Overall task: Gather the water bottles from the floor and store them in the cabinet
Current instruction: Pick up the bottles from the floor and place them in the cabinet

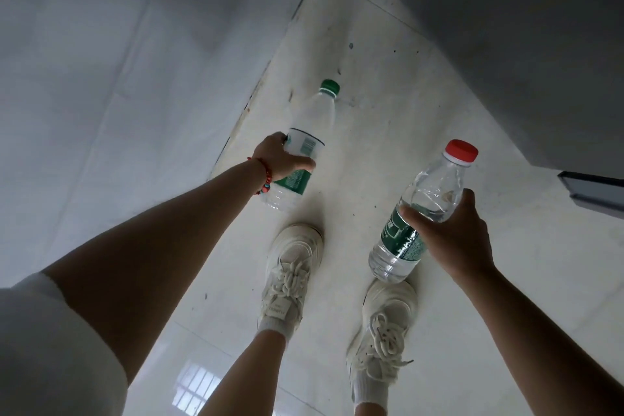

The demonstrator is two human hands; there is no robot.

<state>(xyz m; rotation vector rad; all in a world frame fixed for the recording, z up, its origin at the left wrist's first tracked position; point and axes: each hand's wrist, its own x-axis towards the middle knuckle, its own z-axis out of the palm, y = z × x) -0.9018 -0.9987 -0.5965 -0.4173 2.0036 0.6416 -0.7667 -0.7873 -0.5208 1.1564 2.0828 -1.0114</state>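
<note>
Left hand [282, 159] grips green-capped bottle [305, 142]; right hand [459, 233] grips red-capped bottle [422, 209]

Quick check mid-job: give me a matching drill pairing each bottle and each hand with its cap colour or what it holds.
Column one:
1. clear plastic bottle with white and green label
2. clear plastic bottle with dark green label
3. left hand
4. right hand

Column two:
A. red cap
B. green cap
C. grips the red-capped bottle
D. grips the green-capped bottle, red bead bracelet on the wrist

Pairs: 1-B, 2-A, 3-D, 4-C
</note>
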